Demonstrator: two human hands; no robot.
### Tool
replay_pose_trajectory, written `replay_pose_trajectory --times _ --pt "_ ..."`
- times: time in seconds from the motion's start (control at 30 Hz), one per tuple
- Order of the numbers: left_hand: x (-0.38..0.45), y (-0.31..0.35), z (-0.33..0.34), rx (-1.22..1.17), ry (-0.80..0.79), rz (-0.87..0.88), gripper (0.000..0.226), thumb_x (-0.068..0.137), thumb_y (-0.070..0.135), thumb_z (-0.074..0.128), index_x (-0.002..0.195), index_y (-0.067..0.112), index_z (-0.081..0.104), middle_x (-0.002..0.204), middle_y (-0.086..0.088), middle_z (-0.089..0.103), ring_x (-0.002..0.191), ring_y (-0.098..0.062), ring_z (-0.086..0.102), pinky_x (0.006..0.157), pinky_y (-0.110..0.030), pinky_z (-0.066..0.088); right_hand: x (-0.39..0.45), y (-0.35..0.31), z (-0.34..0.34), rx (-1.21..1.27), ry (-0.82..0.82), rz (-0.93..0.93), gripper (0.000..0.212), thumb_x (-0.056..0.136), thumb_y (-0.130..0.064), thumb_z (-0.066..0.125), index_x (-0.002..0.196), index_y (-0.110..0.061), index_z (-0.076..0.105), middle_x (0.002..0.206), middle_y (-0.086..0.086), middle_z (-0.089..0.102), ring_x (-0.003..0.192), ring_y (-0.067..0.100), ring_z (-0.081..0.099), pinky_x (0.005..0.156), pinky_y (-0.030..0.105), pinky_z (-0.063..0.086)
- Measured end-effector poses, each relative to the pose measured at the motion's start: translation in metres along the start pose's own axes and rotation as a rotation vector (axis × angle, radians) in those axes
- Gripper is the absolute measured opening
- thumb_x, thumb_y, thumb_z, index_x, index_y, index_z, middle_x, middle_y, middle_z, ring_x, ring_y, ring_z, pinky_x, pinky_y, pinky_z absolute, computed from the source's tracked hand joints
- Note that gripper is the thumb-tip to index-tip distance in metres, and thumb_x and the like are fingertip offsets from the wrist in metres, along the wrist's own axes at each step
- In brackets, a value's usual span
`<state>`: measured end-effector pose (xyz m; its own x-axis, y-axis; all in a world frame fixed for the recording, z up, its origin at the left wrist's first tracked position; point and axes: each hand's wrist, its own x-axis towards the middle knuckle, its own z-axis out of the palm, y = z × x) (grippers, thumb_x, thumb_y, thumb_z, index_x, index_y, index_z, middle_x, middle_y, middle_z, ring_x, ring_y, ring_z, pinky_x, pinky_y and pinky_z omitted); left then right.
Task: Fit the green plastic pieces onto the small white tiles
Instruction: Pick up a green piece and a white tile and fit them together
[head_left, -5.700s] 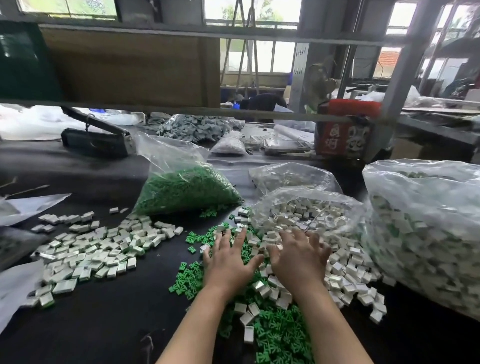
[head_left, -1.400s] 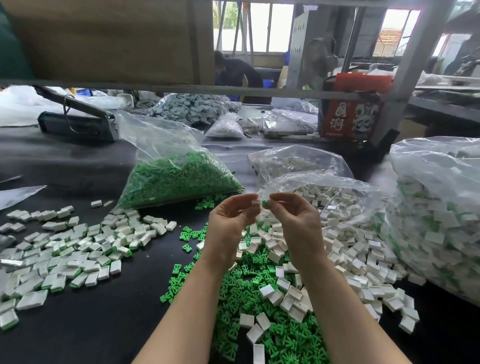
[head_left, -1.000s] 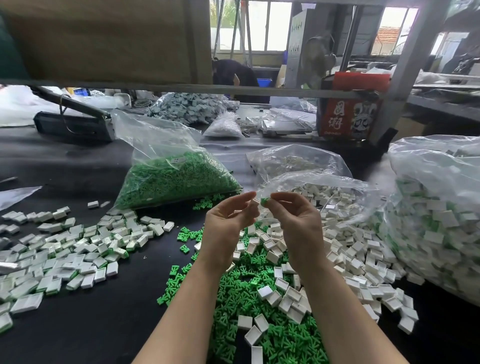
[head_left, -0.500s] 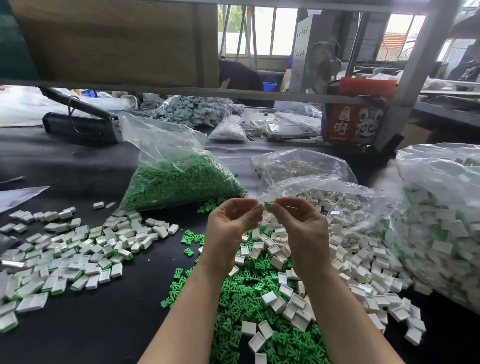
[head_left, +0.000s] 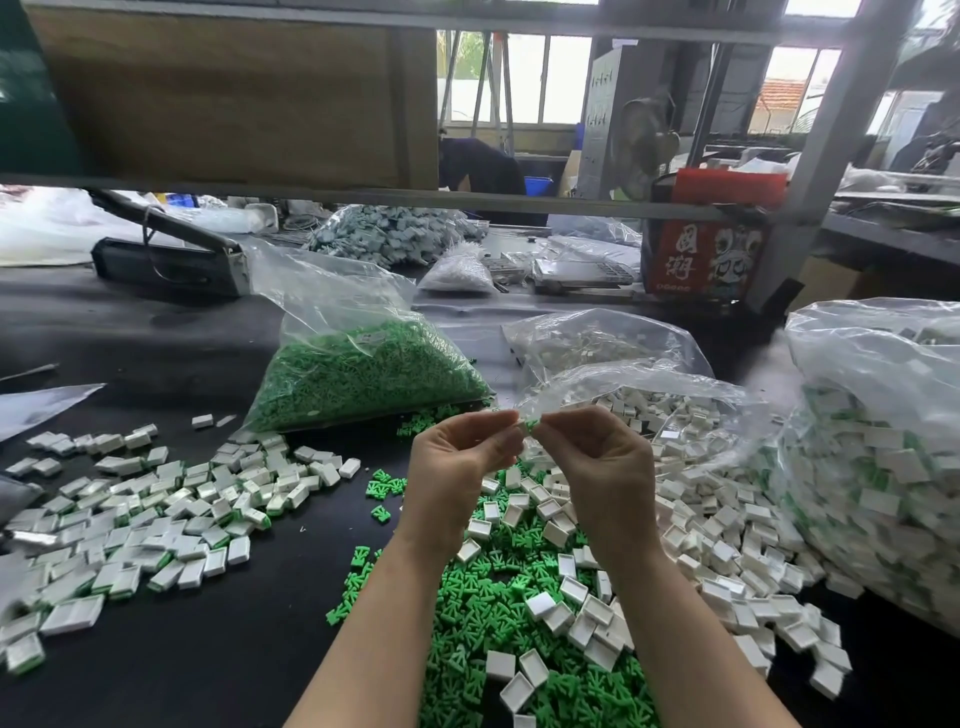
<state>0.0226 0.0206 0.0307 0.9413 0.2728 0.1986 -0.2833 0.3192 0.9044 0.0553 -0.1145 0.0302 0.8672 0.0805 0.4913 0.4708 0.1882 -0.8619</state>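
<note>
- Black worktable (head_left: 218, 670) strewn with loose parts.
- Left hand (head_left: 457, 467) and right hand (head_left: 602, 467) pinch one green piece (head_left: 531, 426) against a white tile (head_left: 521, 425), raised above the piles.
- Both look light, rigid; grip edges.

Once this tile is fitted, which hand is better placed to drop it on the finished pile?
Probably the left hand: the finished pile lies on its side of the table, while the right hand sits nearer the loose white tiles.

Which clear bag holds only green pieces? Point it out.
The bag behind the left hand, packed solid green; the others hold white tiles or mixed pieces.
</note>
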Motion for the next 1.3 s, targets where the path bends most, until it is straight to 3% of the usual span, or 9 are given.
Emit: replay_pose_trajectory --times 0.2,0.5,0.7,0.87,0.93,1.0,1.1,1.2,1.3 --pt "-0.003 0.004 -0.001 0.044 -0.011 0.029 0.018 0.067 0.017 0.080 0.085 0.019 0.081 0.085 -0.011 0.077 0.078 -0.019 0.073 0.069 -0.020 0.054 0.001 -0.002 -0.002 -0.038 -0.015 -0.003 0.013 0.078 -0.005 0.078 0.084 -0.014 0.073 0.081 0.005 0.074 0.078 0.025 0.071 0.074 0.028 0.058" --pt "-0.006 0.009 -0.003 0.110 -0.019 0.074 0.014 0.072 0.007 0.078 0.080 0.017 0.081 0.081 -0.010 0.076 0.073 -0.014 0.072 0.068 -0.019 0.055 -0.001 -0.005 -0.003 -0.064 -0.068 0.029 0.010 0.078 0.000 0.076 0.087 0.000 0.071 0.081 0.010 0.074 0.077 0.026 0.072 0.075 0.030 0.058" --pt "-0.007 0.009 -0.002 0.153 -0.007 0.079 0.024 0.078 -0.004 0.075 0.078 0.019 0.081 0.079 -0.008 0.076 0.070 -0.012 0.072 0.066 -0.018 0.054 -0.002 -0.008 -0.004 -0.037 -0.078 0.072 0.012 0.077 0.002 0.076 0.088 0.006 0.070 0.081 0.016 0.072 0.078 0.030 0.070 0.075 0.029 0.058" --pt "-0.007 0.009 0.000 0.153 -0.015 0.087 0.021 0.078 -0.003 0.075 0.080 0.017 0.080 0.082 -0.009 0.077 0.074 -0.014 0.072 0.069 -0.017 0.054 -0.001 -0.007 -0.008 -0.066 -0.081 0.151 0.018 0.081 -0.007 0.075 0.097 -0.003 0.069 0.086 0.009 0.074 0.079 0.017 0.072 0.071 0.019 0.055" --pt "-0.007 0.009 0.000 0.160 -0.021 0.085 0.020 0.078 -0.001 0.076 0.082 0.018 0.080 0.085 -0.009 0.077 0.078 -0.016 0.073 0.071 -0.018 0.055 -0.001 -0.007 -0.008 -0.149 -0.129 0.185 0.009 0.087 -0.011 0.070 0.094 -0.006 0.070 0.080 0.006 0.075 0.074 0.011 0.071 0.066 0.017 0.053" --pt "-0.007 0.008 -0.001 0.169 -0.025 0.077 0.020 0.079 -0.001 0.075 0.083 0.018 0.080 0.086 -0.009 0.077 0.081 -0.018 0.074 0.072 -0.020 0.055 -0.003 -0.004 -0.004 -0.341 -0.189 0.175 0.014 0.095 -0.016 0.061 0.088 -0.009 0.071 0.073 0.003 0.073 0.063 0.007 0.066 0.058 0.018 0.050" --pt "-0.006 0.007 -0.004 0.187 -0.027 0.071 0.021 0.080 0.000 0.075 0.084 0.019 0.080 0.086 -0.009 0.077 0.080 -0.018 0.073 0.072 -0.020 0.055 -0.006 -0.004 0.003 -0.538 -0.244 0.130 0.025 0.100 -0.019 0.050 0.081 -0.011 0.065 0.067 0.002 0.066 0.055 0.009 0.056 0.056 0.034 0.046" --pt "-0.004 0.009 -0.006 0.198 -0.034 0.062 0.020 0.080 0.003 0.074 0.084 0.022 0.081 0.084 -0.007 0.077 0.076 -0.014 0.072 0.070 -0.018 0.054 -0.008 -0.008 0.006 -0.449 -0.270 0.158 0.029 0.102 -0.018 0.045 0.078 -0.008 0.056 0.064 0.005 0.056 0.058 0.015 0.048 0.058 0.042 0.041" --pt "-0.004 0.009 -0.007 0.208 -0.042 0.047 0.021 0.080 0.004 0.075 0.084 0.023 0.081 0.082 -0.006 0.077 0.072 -0.012 0.070 0.068 -0.019 0.054 -0.009 -0.011 0.007 -0.339 -0.284 0.193 0.031 0.102 -0.013 0.043 0.072 -0.011 0.050 0.061 0.005 0.047 0.057 0.016 0.040 0.056 0.039 0.034"
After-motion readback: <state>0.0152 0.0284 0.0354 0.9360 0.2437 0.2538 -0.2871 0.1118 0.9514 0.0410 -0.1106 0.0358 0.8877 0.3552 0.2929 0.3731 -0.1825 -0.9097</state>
